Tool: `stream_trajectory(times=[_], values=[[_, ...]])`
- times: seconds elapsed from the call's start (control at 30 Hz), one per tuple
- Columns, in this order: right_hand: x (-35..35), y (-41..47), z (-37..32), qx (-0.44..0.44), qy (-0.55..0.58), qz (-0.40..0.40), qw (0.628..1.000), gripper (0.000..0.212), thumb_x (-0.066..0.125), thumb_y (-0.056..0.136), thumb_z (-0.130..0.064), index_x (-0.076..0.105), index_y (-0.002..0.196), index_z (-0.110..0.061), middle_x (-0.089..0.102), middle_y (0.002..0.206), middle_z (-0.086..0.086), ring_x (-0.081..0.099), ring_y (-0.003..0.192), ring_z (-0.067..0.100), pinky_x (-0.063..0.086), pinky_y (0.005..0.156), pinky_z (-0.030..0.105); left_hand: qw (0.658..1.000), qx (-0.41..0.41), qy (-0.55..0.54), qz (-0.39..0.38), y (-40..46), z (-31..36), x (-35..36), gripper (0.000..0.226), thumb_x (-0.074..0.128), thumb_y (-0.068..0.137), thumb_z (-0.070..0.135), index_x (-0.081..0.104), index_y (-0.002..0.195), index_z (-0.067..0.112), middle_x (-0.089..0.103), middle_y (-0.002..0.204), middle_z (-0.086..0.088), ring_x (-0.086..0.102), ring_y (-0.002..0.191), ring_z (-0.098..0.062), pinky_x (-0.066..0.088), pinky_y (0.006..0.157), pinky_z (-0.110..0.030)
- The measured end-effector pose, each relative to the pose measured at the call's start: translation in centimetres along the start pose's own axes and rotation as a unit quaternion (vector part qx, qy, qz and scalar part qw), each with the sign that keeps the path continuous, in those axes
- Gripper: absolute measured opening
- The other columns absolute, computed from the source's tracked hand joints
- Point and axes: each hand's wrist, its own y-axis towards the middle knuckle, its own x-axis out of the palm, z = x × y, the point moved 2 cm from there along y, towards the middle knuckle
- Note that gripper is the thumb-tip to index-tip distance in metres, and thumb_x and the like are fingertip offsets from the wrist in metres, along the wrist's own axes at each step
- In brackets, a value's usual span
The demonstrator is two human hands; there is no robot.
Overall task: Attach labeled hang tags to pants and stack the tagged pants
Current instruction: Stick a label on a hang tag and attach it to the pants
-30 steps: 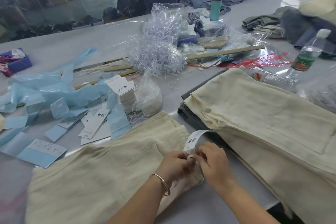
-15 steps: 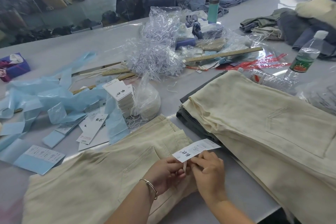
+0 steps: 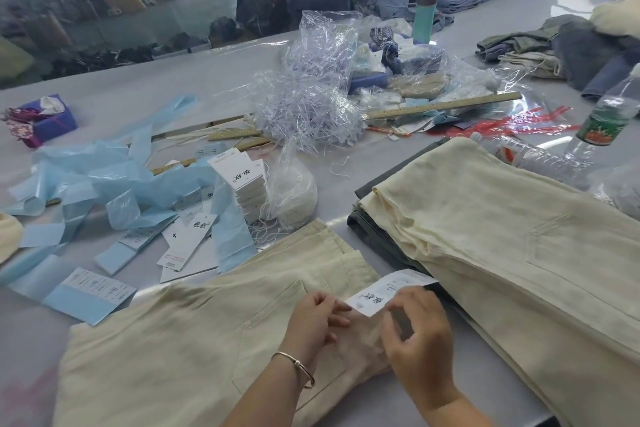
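A beige pair of pants [image 3: 180, 340] lies flat on the table in front of me. My left hand [image 3: 317, 319] rests on its waistband corner with fingers curled, pinching at the tag's string, which is too thin to see clearly. My right hand [image 3: 420, 336] pinches the lower edge of a white hang tag [image 3: 384, 291] with black characters, held just above the waistband. To the right lies a stack of cream pants [image 3: 502, 246] over a dark grey pair [image 3: 374, 236]. A pile of white hang tags [image 3: 242, 180] stands behind the beige pants.
Light blue plastic strips and loose tags [image 3: 114, 191] litter the left. A heap of clear plastic fasteners [image 3: 308, 114], a bag of white string [image 3: 294, 194], wooden rulers [image 3: 440, 106], water bottles [image 3: 606, 121], a teal bottle [image 3: 424, 15] and folded clothes [image 3: 519, 48] crowd the back and right.
The tag has swung out flat to the right, printed side up. My hands have drawn slightly apart, the right one moving right along the tag.
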Motion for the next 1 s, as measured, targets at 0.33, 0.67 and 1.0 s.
stream_trajectory(times=[0.33,0.67,1.0], values=[[2.6,1.8,0.7,0.017,-0.007,-0.375,0.927,0.012,0.060,0.082,-0.011,0.067,0.088,-0.018,0.059,0.085,-0.012,0.054,0.080,0.006,0.044,0.071,0.019,0.984,0.012,-0.177,-0.030,-0.5,0.4,-0.8,0.010,0.054,0.097,0.010,0.054,0.088,0.005,0.070,0.073,-0.008,0.061,0.051,-0.011,0.043,0.039,-0.016],[1.7,1.0,2.4,-0.081,-0.085,-0.419,0.901,0.017,0.058,0.084,-0.023,0.074,0.092,-0.022,0.057,0.096,-0.009,0.050,0.095,0.012,0.035,0.085,0.026,0.984,0.136,0.087,-0.077,-2.0,-0.5,0.4,0.014,0.065,0.083,-0.008,0.065,0.081,0.006,0.069,0.064,-0.005,0.068,0.057,-0.017,0.052,0.054,-0.023],[3.0,0.9,1.4,-0.049,-0.155,-0.457,0.874,0.013,0.047,0.093,-0.019,0.059,0.091,-0.022,0.057,0.096,-0.005,0.050,0.093,0.014,0.036,0.077,0.024,0.945,0.205,0.252,-0.037,-2.8,-0.3,0.0,0.021,0.063,0.086,0.003,0.063,0.073,0.020,0.068,0.063,0.006,0.067,0.059,-0.012,0.046,0.056,-0.018]])
